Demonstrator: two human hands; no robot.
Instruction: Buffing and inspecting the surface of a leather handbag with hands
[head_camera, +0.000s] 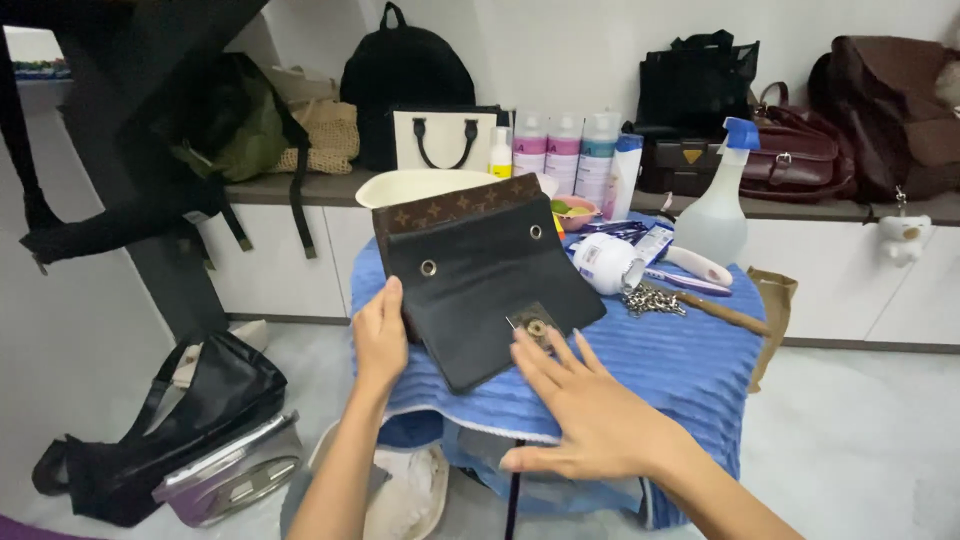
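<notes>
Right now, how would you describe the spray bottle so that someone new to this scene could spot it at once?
Start at the round table draped in a blue ribbed towel, in front of the shelf of bags. At its far right edge stands the spray bottle. It is clear, the tallest thing on the table, and the only one with a blue trigger top.

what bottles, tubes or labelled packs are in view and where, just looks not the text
Three tall bottles: shelf behind the table, white with pink and blue label bands.
Small bottle: left of them, white and yellow.
Spray bottle: table's far right, clear with blue trigger.
White jar: lying on the blue cloth, labelled.
Tube: beside the jar, blue and white.
</notes>
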